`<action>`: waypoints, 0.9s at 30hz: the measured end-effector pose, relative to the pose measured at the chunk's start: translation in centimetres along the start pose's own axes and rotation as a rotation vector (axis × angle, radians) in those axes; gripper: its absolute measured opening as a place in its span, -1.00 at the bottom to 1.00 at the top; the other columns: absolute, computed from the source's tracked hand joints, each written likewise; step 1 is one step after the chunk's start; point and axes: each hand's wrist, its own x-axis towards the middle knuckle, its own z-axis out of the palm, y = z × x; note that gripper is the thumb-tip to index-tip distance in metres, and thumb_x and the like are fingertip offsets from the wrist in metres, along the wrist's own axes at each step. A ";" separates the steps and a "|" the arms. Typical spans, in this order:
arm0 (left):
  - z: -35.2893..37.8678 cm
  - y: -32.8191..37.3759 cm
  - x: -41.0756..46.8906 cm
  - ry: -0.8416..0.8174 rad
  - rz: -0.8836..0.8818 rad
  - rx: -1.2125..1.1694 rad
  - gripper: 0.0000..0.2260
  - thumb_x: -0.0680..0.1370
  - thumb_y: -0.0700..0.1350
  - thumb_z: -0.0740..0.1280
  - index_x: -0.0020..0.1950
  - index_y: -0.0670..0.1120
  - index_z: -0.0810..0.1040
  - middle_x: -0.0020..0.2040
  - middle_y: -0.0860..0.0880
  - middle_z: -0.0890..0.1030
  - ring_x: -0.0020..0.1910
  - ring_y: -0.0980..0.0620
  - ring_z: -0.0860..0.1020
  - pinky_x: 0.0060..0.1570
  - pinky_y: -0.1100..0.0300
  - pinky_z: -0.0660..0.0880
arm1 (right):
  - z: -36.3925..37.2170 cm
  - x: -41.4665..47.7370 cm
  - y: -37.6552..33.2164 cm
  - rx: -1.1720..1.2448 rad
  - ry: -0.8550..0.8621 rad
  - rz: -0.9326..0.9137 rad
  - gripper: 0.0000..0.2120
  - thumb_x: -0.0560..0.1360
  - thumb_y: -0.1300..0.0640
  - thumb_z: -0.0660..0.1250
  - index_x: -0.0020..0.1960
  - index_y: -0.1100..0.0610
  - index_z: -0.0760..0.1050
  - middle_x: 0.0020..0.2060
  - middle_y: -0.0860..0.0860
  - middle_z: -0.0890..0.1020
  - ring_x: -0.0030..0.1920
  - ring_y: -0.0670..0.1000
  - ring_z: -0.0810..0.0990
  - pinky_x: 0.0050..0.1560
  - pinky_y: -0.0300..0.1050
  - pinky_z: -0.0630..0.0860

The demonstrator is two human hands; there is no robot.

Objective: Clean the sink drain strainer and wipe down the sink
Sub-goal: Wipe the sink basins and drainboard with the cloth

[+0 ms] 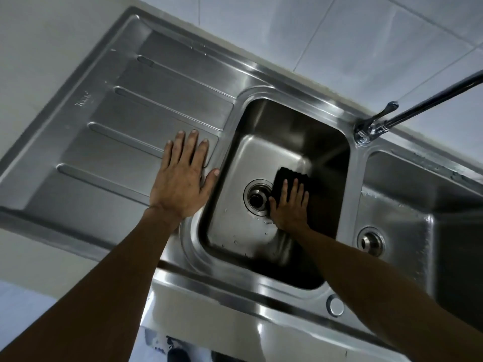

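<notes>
A stainless steel sink point(235, 121) fills the view, with a deep middle basin. On that basin's floor sits the round drain strainer point(257, 198). My right hand point(290, 207) lies flat on a black cloth point(291, 176) just right of the strainer, pressing it to the basin floor. My left hand point(183, 176) rests palm down, fingers spread, on the ribbed drainboard point(117, 118) at the basin's left rim. Water drops dot the basin floor near the strainer.
A second basin point(423, 210) with its own drain point(370, 241) lies to the right. A chrome tap point(376, 124) rises from the back rim, its spout running off to the upper right. White wall tiles stand behind. A round cap point(335, 305) sits on the front rim.
</notes>
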 end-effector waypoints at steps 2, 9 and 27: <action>-0.1 0.0 0.0 0.004 0.002 -0.001 -0.36 0.65 0.25 -0.15 0.63 -0.10 0.01 0.64 -0.18 0.00 0.61 -0.17 -0.11 0.57 -0.10 -0.15 | 0.6 -1.4 -0.4 0.022 -0.047 0.014 -0.30 0.67 -0.20 -0.05 0.62 0.14 -0.24 0.59 0.23 -0.20 0.60 0.21 -0.22 0.57 0.15 -0.24; -0.1 -0.2 0.0 0.002 0.012 -0.019 -0.36 0.66 0.25 -0.12 0.63 -0.11 0.03 0.63 -0.20 0.02 0.61 -0.19 -0.09 0.56 -0.12 -0.14 | 2.7 -6.2 -1.4 0.106 -0.265 0.012 -0.25 0.64 -0.28 -0.10 0.61 0.11 -0.31 0.56 0.20 -0.33 0.56 0.22 -0.38 0.54 0.20 -0.33; -0.4 0.1 -0.1 0.009 0.015 -0.033 -0.35 0.65 0.26 -0.09 0.62 -0.12 0.07 0.63 -0.21 0.04 0.61 -0.22 -0.07 0.56 -0.15 -0.10 | 0.7 -6.7 -0.5 -0.121 -0.250 -0.223 -0.18 0.57 -0.40 -0.11 0.61 0.04 -0.32 0.56 0.22 -0.33 0.56 0.30 -0.32 0.51 0.34 -0.19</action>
